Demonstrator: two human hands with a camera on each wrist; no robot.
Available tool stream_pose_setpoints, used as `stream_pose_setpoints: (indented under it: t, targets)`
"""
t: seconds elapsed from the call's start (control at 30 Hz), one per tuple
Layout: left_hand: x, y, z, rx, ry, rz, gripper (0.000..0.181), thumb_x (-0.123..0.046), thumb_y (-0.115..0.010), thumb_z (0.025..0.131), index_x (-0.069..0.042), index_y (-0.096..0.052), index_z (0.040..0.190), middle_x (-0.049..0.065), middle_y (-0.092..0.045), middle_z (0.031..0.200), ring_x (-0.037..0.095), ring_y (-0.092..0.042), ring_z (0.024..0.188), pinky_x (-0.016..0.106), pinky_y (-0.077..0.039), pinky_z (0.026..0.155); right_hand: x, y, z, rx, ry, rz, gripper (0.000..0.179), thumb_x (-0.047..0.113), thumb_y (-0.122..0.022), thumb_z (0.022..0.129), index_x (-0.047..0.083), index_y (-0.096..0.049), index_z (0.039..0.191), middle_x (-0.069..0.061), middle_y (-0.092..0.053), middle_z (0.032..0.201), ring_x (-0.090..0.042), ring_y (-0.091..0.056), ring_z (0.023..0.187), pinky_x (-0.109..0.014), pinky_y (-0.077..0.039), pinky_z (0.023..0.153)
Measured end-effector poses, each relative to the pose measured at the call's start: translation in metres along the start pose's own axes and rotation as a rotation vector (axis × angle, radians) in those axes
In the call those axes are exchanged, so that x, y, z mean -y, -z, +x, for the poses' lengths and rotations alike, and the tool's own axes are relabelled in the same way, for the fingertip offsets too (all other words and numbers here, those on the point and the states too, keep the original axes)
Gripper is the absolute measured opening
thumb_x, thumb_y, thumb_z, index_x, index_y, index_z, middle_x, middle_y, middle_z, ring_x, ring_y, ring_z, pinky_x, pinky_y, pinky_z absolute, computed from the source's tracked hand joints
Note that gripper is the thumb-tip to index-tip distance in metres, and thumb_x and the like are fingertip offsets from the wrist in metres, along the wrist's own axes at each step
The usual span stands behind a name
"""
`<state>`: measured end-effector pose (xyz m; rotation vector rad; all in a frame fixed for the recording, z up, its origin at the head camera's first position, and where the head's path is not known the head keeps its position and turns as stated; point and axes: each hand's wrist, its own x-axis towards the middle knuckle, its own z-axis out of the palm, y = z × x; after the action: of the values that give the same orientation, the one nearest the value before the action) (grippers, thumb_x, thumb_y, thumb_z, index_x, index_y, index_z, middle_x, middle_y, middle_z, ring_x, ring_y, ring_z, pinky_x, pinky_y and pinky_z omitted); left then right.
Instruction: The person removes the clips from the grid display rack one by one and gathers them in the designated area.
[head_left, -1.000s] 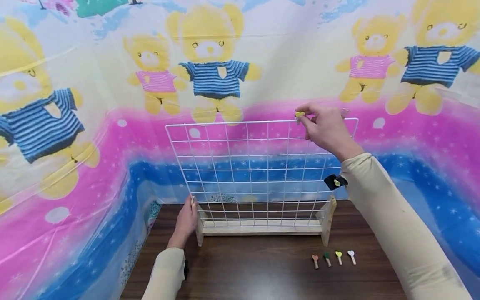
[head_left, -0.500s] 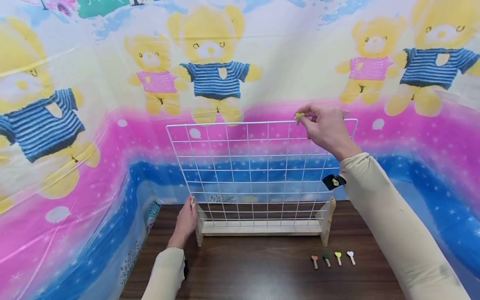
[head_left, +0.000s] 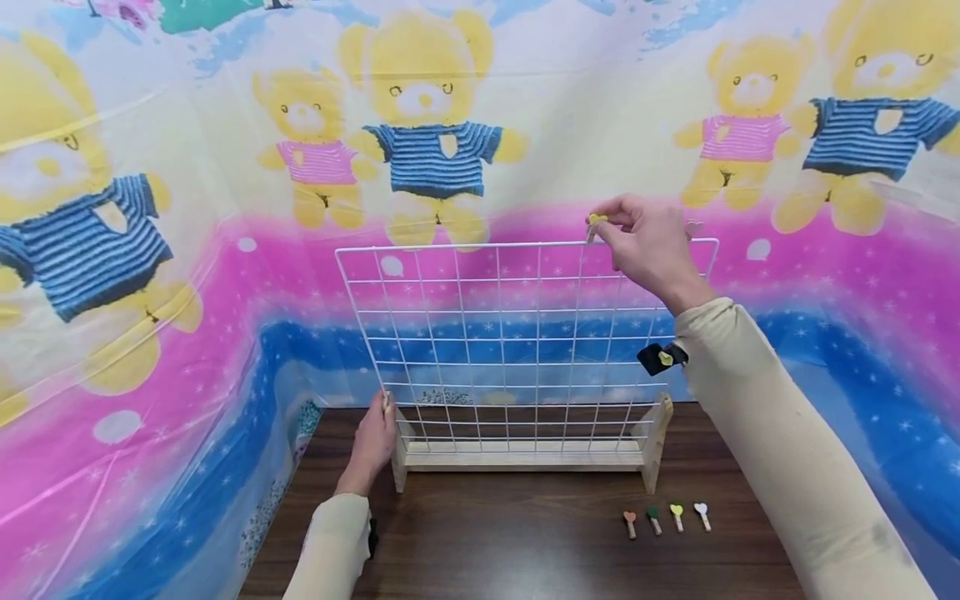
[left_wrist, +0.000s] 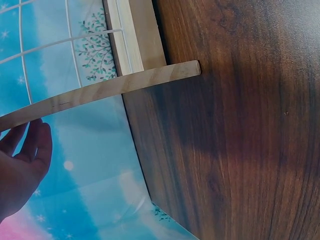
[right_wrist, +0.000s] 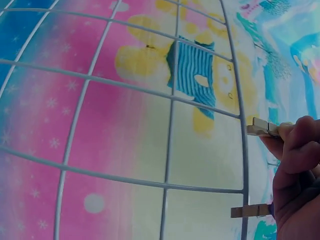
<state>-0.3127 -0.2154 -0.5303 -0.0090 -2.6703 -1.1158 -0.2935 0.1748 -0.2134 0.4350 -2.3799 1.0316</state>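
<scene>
My right hand (head_left: pixel 651 246) pinches a small wooden clothespin with a yellow heart (head_left: pixel 597 218) at the rack's top wire. In the right wrist view, the tip of this clothespin (right_wrist: pixel 261 127) is right beside that wire; I cannot tell whether it touches. Another clothespin (right_wrist: pixel 245 211) is clipped on the same wire, nearer the right corner. The white wire grid (head_left: pixel 538 312) stands upright in a wooden stand (head_left: pixel 525 460). My left hand (head_left: pixel 372 437) holds the stand's left side piece (left_wrist: pixel 100 91), its fingertips against the wood; the thumb is hidden in the left wrist view.
Several heart clothespins lie in a row on the dark wood table (head_left: pixel 480 533), front right: orange (head_left: pixel 630 523), green (head_left: pixel 654 520), yellow (head_left: pixel 677 517) and white (head_left: pixel 702 515). A bear-patterned cloth (head_left: pixel 585 142) hangs behind the rack and along both sides.
My right hand has risen slightly and shifted a little left with the yellow-heart clothespin. My left hand stays at the stand, and the row of clothespins lies as before.
</scene>
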Motion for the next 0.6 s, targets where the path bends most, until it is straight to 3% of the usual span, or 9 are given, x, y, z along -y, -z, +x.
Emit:
stream_pose_setpoints:
  t: [0.1, 0.3, 0.6]
  targets:
    - [-0.001, 0.000, 0.000, 0.002, -0.003, 0.003, 0.037, -0.024, -0.033, 0.104, -0.006, -0.032, 0.137, 0.022, -0.058, 0.104, 0.035, -0.057, 0.087, 0.051, -0.044, 0.072, 0.004, 0.005, -0.002, 0.003, -0.016, 0.055, 0.023, 0.028, -0.062, 0.093, 0.010, -0.070, 0.104, -0.007, -0.071, 0.094, -0.026, -0.056, 0.050, -0.025, -0.038, 0.040]
    - [-0.003, 0.001, 0.001, 0.015, 0.008, -0.001, 0.037, -0.022, -0.034, 0.104, -0.006, -0.032, 0.138, 0.023, -0.057, 0.109, 0.037, -0.058, 0.091, 0.052, -0.044, 0.074, 0.005, 0.017, -0.015, 0.093, -0.058, 0.142, 0.024, 0.027, -0.064, 0.091, 0.009, -0.069, 0.106, -0.004, -0.070, 0.081, -0.023, -0.052, 0.049, -0.028, -0.037, 0.042]
    - [-0.003, 0.001, 0.000, 0.013, 0.015, 0.008, 0.036, -0.022, -0.034, 0.104, -0.007, -0.034, 0.136, 0.021, -0.057, 0.102, 0.033, -0.056, 0.085, 0.049, -0.044, 0.072, -0.012, 0.022, -0.059, 0.185, -0.080, 0.090, 0.025, 0.026, -0.061, 0.093, 0.010, -0.068, 0.112, -0.011, -0.060, 0.060, -0.025, -0.054, 0.049, -0.029, -0.036, 0.039]
